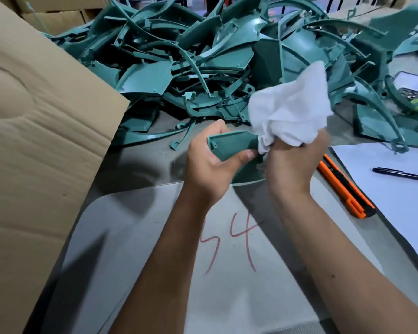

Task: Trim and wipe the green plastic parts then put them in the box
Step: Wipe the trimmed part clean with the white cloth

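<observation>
Green part gripped by left hand; right hand fingers clench white cloth at part's edge.

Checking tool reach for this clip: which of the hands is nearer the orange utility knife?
Right. The right hand, holding the white cloth, is just left of the orange utility knife; the left hand, gripping the green part, is farther left.

One head-worn wide-angle view looks forward and down from close above the table. The forearms enter from 6 o'clock, the left hand and right hand near centre. A cardboard flap fills 9 o'clock; green parts pile at 12.
</observation>
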Action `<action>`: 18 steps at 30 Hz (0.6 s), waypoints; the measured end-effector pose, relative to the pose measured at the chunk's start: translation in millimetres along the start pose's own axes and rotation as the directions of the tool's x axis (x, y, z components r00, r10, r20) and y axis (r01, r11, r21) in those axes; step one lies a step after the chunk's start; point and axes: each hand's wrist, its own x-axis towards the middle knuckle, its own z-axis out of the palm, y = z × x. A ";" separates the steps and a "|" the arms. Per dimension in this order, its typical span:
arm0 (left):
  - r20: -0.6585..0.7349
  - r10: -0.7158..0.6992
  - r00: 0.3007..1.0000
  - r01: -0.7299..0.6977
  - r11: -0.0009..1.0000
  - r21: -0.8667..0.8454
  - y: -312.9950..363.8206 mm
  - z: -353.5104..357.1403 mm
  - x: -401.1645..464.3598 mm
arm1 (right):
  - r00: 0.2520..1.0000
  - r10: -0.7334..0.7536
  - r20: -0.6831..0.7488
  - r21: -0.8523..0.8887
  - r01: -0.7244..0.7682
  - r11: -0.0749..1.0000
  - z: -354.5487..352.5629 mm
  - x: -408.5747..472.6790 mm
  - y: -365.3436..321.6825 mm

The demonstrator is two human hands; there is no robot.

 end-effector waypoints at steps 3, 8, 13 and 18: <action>-0.069 0.047 0.996 -0.034 0.985 0.172 2.6 4.1 -2.5 | 0.936 -0.281 0.212 -0.257 0.331 0.908 -6.0 -3.1 7.3; -0.106 0.009 0.994 0.001 0.996 0.086 2.6 -13.5 -1.3 | 0.647 -0.472 0.599 -0.361 0.744 0.562 -3.0 2.1 14.4; -0.045 -0.030 0.999 0.024 0.991 -0.129 4.3 -25.2 -0.9 | 0.996 0.039 -0.077 0.052 -0.035 0.998 -7.1 16.2 -3.4; -0.203 -0.076 0.976 0.022 0.966 -0.259 4.6 -33.2 -0.4 | 0.706 0.485 -0.516 0.287 -0.391 0.875 -53.1 56.9 7.8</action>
